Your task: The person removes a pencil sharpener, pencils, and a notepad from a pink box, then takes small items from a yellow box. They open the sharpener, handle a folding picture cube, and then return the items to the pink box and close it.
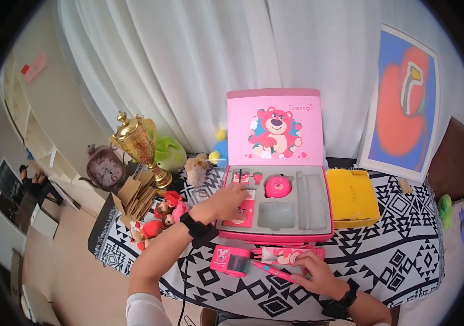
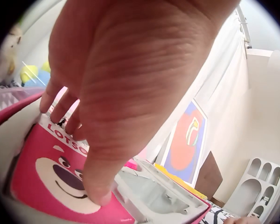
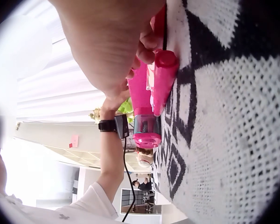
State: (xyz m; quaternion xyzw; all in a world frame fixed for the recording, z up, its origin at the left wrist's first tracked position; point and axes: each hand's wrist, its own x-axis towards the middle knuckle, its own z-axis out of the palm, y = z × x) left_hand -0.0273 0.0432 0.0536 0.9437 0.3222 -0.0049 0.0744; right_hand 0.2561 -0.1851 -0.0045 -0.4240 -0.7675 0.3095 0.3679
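One patterned cloth [image 1: 346,266] covers our bench [image 1: 199,282], white curtains [image 1: 188,65] behind; our left hand [image 1: 229,202] spreads over the boxed notebook [image 2: 60,179], right hand [image 1: 319,277] at a pink pen [image 1: 271,270], can't tell if pinching.

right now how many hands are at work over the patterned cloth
2. The left hand touches the pink bear-faced booklet in the open pink cardboard box; the right hand is by the slim pink pen in front of it, over the patterned black-and-white cloth.
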